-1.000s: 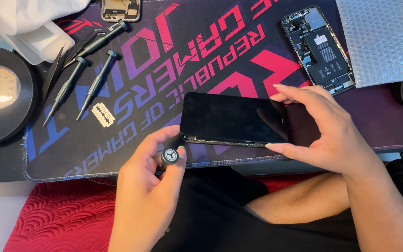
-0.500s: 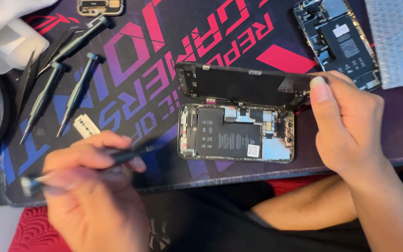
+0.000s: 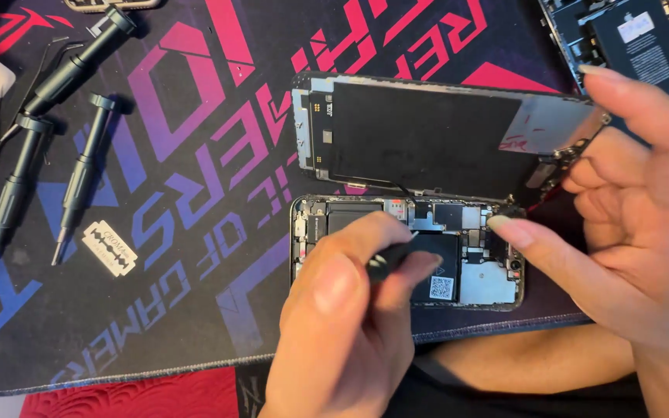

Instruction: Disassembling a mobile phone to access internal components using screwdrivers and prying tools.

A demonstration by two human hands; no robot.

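Note:
An opened phone body [image 3: 474,259] lies on the dark printed desk mat [image 3: 195,155], its circuit boards and battery exposed. Its screen panel [image 3: 427,135] is folded back and stands tilted behind the body, still joined by a thin cable. My right hand [image 3: 629,209] holds the screen's right end, with one fingertip on the body's upper right corner. My left hand [image 3: 350,310] grips a dark screwdriver [image 3: 389,259] over the left half of the phone body; its tip is hidden by my fingers.
Three dark screwdrivers [image 3: 79,182] and tweezers [image 3: 32,85] lie at the left of the mat, with a razor blade [image 3: 110,248] beside them. Another opened phone [image 3: 629,39] rests at the top right. A red patterned cloth [image 3: 133,395] shows below the mat's front edge.
The screen panel went from closed to swung open and leaning back. My left hand, screwdriver in it, came up from the lower left to over the phone's insides.

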